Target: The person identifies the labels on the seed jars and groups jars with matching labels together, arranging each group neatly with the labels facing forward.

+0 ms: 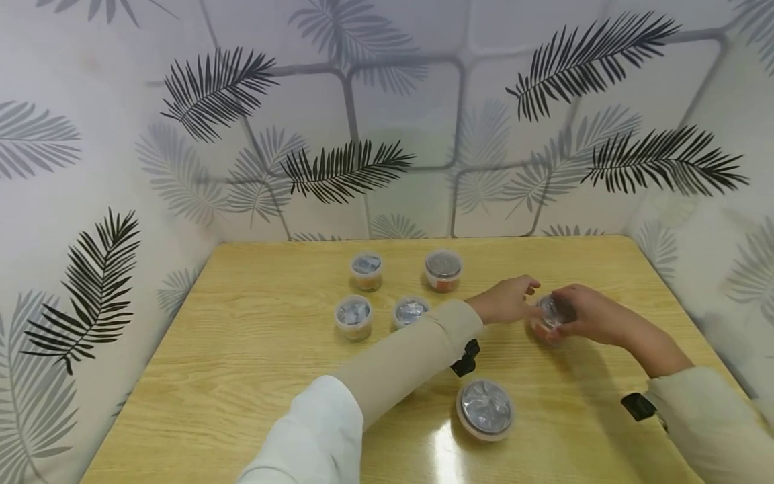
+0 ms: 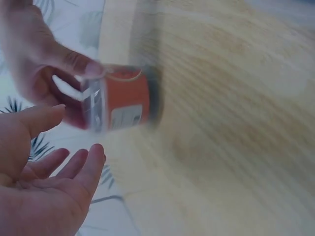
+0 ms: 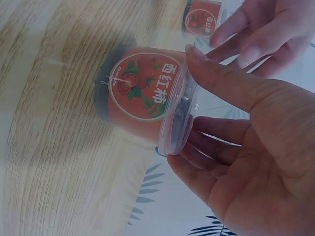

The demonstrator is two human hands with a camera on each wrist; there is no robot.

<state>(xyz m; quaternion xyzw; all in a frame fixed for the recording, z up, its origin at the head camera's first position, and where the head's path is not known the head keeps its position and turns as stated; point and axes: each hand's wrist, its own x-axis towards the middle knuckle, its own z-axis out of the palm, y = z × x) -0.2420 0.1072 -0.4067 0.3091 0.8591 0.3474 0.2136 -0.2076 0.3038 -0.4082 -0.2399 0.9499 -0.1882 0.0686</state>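
My right hand (image 1: 595,316) grips a clear-lidded plastic tub (image 3: 142,91) near the rim, thumb on one side and fingers on the other. The tub has a red label with tomatoes on it and a dark base; whether it touches the tabletop I cannot tell. Just left of it, my left hand (image 1: 506,300) reaches in with fingers apart and nothing held. In the left wrist view a gap separates the left fingers (image 2: 91,169) from the tub.
On the wooden table (image 1: 254,376) stand other lidded tubs: two at the back (image 1: 443,270), a pair in the middle row (image 1: 353,317), one partly behind the left sleeve, and one in front (image 1: 485,409). Leaf-patterned walls (image 1: 399,121) border the table.
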